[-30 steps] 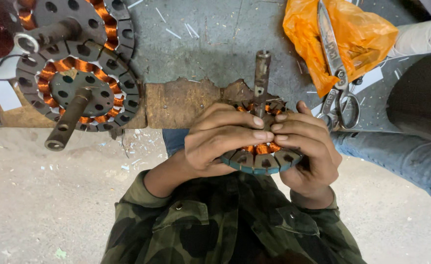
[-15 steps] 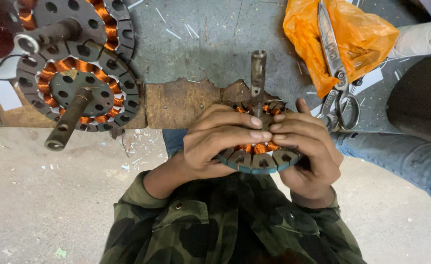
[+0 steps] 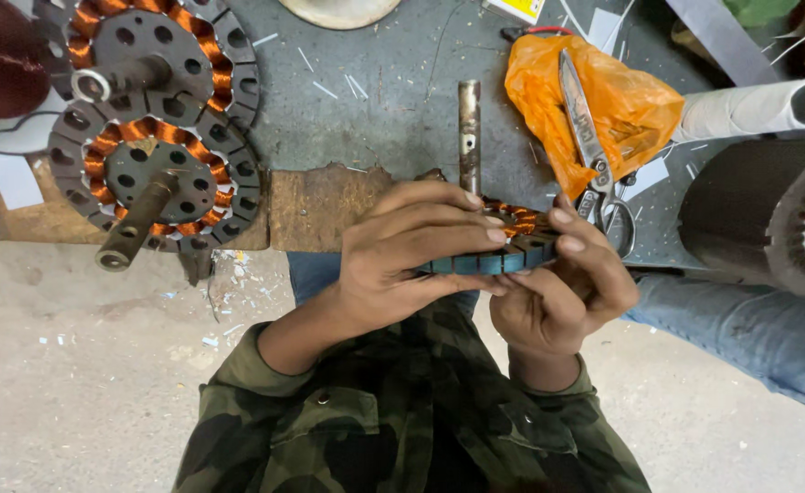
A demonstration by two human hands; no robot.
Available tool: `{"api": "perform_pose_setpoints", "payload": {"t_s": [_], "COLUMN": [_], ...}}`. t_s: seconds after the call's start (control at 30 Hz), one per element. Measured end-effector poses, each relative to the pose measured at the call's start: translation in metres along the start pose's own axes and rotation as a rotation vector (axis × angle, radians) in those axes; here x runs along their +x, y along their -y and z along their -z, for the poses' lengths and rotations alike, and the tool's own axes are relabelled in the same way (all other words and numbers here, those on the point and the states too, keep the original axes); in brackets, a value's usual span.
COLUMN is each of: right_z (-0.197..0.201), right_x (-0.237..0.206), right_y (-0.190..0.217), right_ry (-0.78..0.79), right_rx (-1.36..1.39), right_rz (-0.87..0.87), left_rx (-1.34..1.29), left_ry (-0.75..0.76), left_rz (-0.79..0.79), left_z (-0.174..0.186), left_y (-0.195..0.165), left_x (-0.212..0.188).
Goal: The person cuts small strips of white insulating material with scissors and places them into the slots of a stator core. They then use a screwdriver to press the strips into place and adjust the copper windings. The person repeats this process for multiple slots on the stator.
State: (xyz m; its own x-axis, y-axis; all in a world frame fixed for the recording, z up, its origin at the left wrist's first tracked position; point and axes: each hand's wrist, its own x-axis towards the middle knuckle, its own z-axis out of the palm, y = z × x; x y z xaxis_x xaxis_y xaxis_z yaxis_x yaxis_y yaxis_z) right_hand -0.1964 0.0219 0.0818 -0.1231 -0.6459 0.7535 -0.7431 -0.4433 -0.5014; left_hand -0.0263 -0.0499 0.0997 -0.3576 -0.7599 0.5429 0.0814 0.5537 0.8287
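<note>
Head camera looks straight down on both hands cupped round a motor core (image 3: 503, 260) held just in front of the bench edge (image 3: 315, 205), over the person's lap. The left hand (image 3: 402, 256) lies across the top of the core, fingers spread over it and thumb tucked beneath, so it is clasped round the core's near rim. The right hand (image 3: 562, 297) supports the core from below and to the side, fingers curled up against the rim. Held this way, the core probably stays level and steady while the fingertips work at the copper coils (image 3: 516, 219), a few of which peep out past the left fingers. The core's steel shaft (image 3: 469, 132) rises from behind the left hand, pointing out over the bench.

Left of the core, on the bench, lie two more wound cores (image 3: 147, 119), one overlapping the other, shafts up. Right of the core, scissors (image 3: 594, 160) rest on an orange plastic bag (image 3: 621, 110), close to the right hand, likely kept within reach.

Most of the held core is hidden under the left hand; what the fingertips do at the coils cannot be made out. A dark drum (image 3: 758, 215) to the far right is cut off by the frame, as is a leg in blue jeans (image 3: 740, 319) below it.
</note>
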Motion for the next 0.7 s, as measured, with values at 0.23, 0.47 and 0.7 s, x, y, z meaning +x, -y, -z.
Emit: {"api": "perform_pose_setpoints", "payload": {"t_s": [0.23,0.47,0.7], "right_z": [0.002,0.024,0.007], "right_x": [0.0,0.024,0.015], "right_y": [-0.001,0.011,0.014], "right_ry": [0.058,0.273,-0.027], "right_rx": [-0.144,-0.212,0.423], "right_rz": [0.106,0.17,-0.243], "left_rx": [-0.018,-0.031,-0.075], "left_ry": [0.01,-0.031,-0.027], "left_rz": [-0.058,-0.006,0.015], "left_z": [0.002,0.002,0.002], "left_y": [0.013,0.003,0.002], "left_x": [-0.005,-0.002,-0.011]}}
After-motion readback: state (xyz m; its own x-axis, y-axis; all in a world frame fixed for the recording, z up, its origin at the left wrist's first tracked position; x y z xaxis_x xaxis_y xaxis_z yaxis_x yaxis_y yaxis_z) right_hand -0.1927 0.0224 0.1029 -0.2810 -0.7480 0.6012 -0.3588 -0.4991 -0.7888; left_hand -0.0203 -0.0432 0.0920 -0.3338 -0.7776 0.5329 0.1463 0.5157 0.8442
